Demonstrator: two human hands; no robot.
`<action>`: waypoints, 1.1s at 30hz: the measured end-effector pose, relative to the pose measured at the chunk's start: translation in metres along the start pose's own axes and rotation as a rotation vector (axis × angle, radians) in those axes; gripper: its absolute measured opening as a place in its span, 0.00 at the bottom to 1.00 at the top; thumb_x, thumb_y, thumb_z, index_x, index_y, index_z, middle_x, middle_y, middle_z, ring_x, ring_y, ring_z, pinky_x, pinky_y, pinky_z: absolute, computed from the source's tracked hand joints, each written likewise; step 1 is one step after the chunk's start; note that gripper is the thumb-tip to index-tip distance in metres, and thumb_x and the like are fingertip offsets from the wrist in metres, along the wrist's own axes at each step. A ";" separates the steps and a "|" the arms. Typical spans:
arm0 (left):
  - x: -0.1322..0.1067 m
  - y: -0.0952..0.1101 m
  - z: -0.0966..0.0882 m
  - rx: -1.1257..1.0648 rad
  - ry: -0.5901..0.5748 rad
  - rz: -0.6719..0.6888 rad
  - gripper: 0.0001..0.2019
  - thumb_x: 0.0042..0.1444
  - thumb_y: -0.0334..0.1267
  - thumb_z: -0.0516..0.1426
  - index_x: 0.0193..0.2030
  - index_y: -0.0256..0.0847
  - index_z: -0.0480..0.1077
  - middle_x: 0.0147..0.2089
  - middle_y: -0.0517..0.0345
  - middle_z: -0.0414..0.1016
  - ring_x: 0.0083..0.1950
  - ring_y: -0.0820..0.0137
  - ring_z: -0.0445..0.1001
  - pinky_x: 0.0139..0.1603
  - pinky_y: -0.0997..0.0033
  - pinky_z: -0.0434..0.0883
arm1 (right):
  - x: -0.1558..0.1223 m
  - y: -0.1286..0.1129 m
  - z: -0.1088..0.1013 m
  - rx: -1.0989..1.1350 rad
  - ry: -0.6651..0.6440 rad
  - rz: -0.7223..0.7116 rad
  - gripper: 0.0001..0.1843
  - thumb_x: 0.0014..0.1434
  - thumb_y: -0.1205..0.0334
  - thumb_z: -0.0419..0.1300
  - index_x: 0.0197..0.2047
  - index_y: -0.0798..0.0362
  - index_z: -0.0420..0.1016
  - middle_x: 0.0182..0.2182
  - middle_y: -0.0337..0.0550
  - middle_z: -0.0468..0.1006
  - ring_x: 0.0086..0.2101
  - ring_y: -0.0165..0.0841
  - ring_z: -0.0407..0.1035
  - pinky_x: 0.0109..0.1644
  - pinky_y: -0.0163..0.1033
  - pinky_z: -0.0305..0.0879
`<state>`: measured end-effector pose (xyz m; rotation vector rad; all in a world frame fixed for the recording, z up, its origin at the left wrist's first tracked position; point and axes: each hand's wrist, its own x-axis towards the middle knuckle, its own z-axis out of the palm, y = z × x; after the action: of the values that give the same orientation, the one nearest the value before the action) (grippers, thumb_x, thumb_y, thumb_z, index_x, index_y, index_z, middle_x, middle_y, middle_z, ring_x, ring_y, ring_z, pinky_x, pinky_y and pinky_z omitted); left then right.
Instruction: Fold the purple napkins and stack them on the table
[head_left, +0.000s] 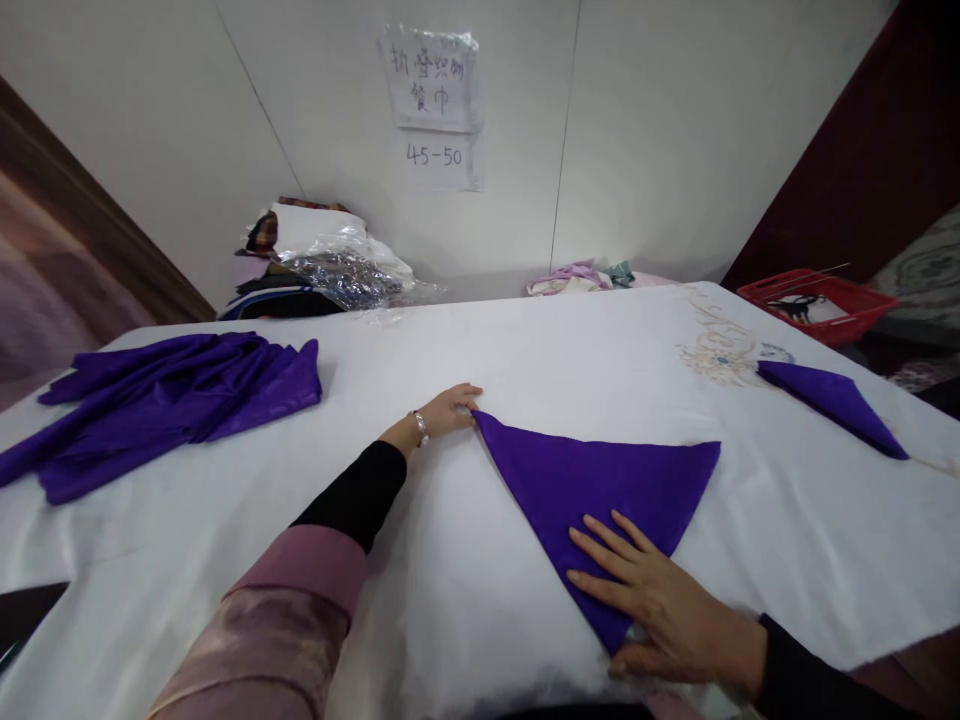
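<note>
one purple cloth triangle, lying on white tablecloth, stretching from left hand down to right hand. left: touching the upper-left corner, bending fingers slightly; cannot tell whether pinching it. right: spreading open, palm down, resting fingers over the near part, gripping nothing. lying well apart: one crumpled purple heap leftward, one folded purple piece rightward.

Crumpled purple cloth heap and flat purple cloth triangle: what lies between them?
In the head view: white tablecloth, a black sleeve and the left hand, touching one corner of the triangle.
</note>
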<state>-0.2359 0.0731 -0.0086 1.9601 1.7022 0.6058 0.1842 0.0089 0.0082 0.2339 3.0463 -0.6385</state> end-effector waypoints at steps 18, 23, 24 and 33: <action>-0.057 0.025 0.023 0.036 0.166 -0.106 0.12 0.51 0.48 0.57 0.24 0.44 0.72 0.57 0.58 0.70 0.66 0.59 0.56 0.66 0.52 0.53 | -0.020 0.002 -0.008 -0.013 -0.059 -0.075 0.41 0.56 0.37 0.53 0.67 0.41 0.45 0.68 0.45 0.41 0.65 0.47 0.35 0.64 0.62 0.29; -0.064 0.036 0.032 0.088 0.269 -0.178 0.10 0.50 0.47 0.56 0.25 0.45 0.71 0.55 0.58 0.71 0.64 0.59 0.59 0.67 0.49 0.49 | -0.018 0.000 -0.012 -0.002 -0.088 -0.054 0.41 0.56 0.37 0.54 0.67 0.41 0.46 0.68 0.45 0.41 0.65 0.48 0.35 0.64 0.63 0.30; -0.065 0.038 0.035 0.100 0.287 -0.192 0.10 0.50 0.46 0.56 0.25 0.45 0.71 0.55 0.58 0.71 0.63 0.59 0.60 0.67 0.49 0.48 | -0.018 0.000 -0.012 0.000 -0.085 -0.055 0.41 0.56 0.37 0.54 0.67 0.41 0.46 0.67 0.45 0.42 0.65 0.48 0.35 0.64 0.63 0.30; -0.068 0.058 0.041 0.178 0.442 -0.300 0.09 0.54 0.40 0.53 0.41 0.43 0.70 0.57 0.50 0.68 0.59 0.57 0.65 0.64 0.44 0.52 | -0.016 -0.002 -0.013 -0.027 -0.076 -0.044 0.41 0.55 0.38 0.55 0.67 0.43 0.50 0.67 0.47 0.43 0.65 0.45 0.34 0.65 0.60 0.28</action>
<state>-0.1745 -0.0035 -0.0065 1.7150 2.3376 0.8432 0.1994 0.0102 0.0219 0.1385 2.9929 -0.5942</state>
